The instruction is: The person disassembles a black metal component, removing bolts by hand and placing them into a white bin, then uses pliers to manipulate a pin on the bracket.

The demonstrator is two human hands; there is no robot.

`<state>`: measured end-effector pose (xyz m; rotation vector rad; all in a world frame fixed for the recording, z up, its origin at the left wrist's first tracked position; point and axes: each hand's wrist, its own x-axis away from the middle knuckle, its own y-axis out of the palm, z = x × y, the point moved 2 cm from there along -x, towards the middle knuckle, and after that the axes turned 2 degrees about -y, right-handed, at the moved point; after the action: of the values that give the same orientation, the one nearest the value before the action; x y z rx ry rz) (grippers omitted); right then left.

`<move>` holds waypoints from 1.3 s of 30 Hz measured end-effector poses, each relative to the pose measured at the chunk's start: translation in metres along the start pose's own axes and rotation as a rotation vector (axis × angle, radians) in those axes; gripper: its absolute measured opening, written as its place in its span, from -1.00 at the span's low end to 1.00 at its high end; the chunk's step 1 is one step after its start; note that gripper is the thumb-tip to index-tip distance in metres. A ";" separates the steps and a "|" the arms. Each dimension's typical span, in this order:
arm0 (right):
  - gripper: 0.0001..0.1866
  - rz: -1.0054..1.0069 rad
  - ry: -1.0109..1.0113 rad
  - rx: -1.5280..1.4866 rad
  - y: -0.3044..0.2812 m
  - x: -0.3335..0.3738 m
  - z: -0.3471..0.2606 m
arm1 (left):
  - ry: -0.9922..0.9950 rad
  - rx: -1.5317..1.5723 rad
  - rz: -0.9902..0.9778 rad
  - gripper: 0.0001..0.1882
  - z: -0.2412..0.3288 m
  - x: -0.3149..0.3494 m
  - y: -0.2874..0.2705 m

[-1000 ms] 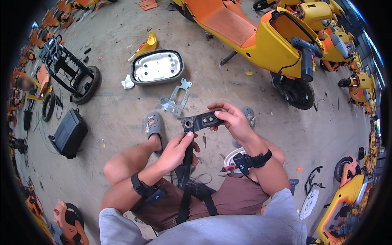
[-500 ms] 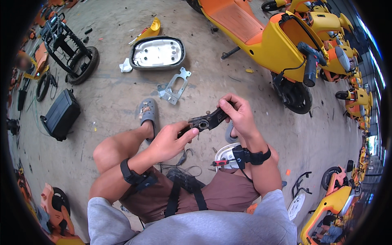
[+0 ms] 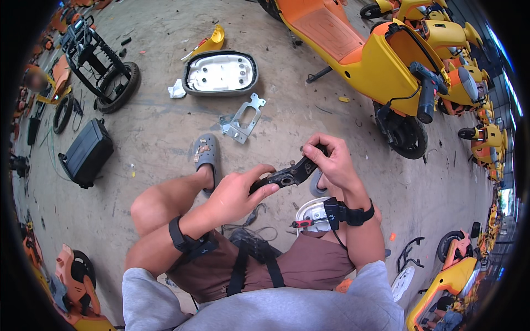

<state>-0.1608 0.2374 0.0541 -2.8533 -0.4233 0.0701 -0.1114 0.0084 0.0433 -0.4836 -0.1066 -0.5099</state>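
Observation:
A black, angled bracket-like part (image 3: 288, 179) with a round hole near its middle is held in front of me, over the floor between my feet. My left hand (image 3: 236, 192) grips its lower left end between thumb and fingers. At the upper right end, my right hand (image 3: 334, 161) pinches it with the thumb on top. Some of the part is hidden under the fingers of both hands. Below my right wrist, a red-handled screwdriver (image 3: 302, 224) lies across a white, shell-like piece (image 3: 309, 211).
Ahead lie a silver metal plate (image 3: 246, 122) and an upturned seat (image 3: 221, 73). A black case (image 3: 88, 153) and a bare frame with a wheel (image 3: 96, 63) stand at left. At right, a cordless drill (image 3: 426, 91) rests on a yellow-orange scooter (image 3: 356, 60). Cables (image 3: 259, 231) lie between my legs.
The black part has moved slightly toward me and right, with both hands still on it. My left thumb has slid back from the hole. The whole view has shifted a little.

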 end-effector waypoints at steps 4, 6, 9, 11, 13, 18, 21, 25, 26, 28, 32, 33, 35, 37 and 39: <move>-0.80 0.011 -0.009 0.064 0.000 0.000 -0.002 | 0.046 -0.020 -0.014 -0.64 0.007 0.001 -0.003; -0.79 0.008 0.000 0.075 0.000 -0.001 -0.003 | 0.063 0.011 -0.008 -0.63 0.003 0.000 -0.002; -0.79 0.026 0.034 0.062 0.004 -0.001 -0.006 | 0.034 0.106 -0.019 -0.59 0.000 0.000 -0.002; -0.78 0.039 0.067 0.016 0.007 -0.004 -0.006 | -0.070 0.243 -0.049 -0.56 0.007 0.000 -0.005; -0.78 0.039 0.116 -0.056 0.006 -0.003 -0.002 | -0.100 0.297 -0.050 -0.56 0.009 0.000 -0.005; -0.76 0.059 0.124 -0.144 0.010 -0.003 0.002 | -0.173 0.512 0.009 -0.55 -0.001 -0.005 -0.005; -0.75 0.077 0.174 -0.304 0.016 -0.001 0.005 | -0.200 0.610 0.088 -0.57 -0.004 -0.008 -0.006; -0.76 0.097 0.197 -0.412 0.029 0.002 0.011 | -0.210 0.592 0.082 -0.64 -0.011 -0.009 -0.009; -0.76 0.100 0.185 -0.435 0.033 0.003 0.013 | -0.214 0.598 0.087 -0.64 -0.010 -0.010 -0.011; -0.75 0.113 0.187 -0.486 0.038 0.004 0.018 | -0.225 0.610 0.096 -0.65 -0.009 -0.011 -0.014; -0.76 0.146 0.196 -0.532 0.044 0.006 0.023 | -0.226 0.622 0.099 -0.65 -0.011 -0.011 -0.014; -0.76 0.147 0.195 -0.532 0.043 0.005 0.022 | -0.229 0.597 0.101 -0.63 -0.011 -0.011 -0.014; -0.77 0.146 0.185 -0.517 0.040 0.005 0.021 | -0.215 0.508 0.066 -0.58 -0.010 -0.010 -0.011; -0.78 0.135 0.169 -0.491 0.036 0.005 0.019 | -0.182 0.380 -0.002 -0.55 -0.007 -0.008 -0.008; -0.78 0.132 0.170 -0.516 0.036 0.005 0.020 | -0.200 0.373 -0.052 -0.61 -0.003 -0.007 -0.006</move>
<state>-0.1480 0.2107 0.0255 -3.3528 -0.2418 -0.2992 -0.1205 0.0052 0.0417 -0.1656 -0.3997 -0.4785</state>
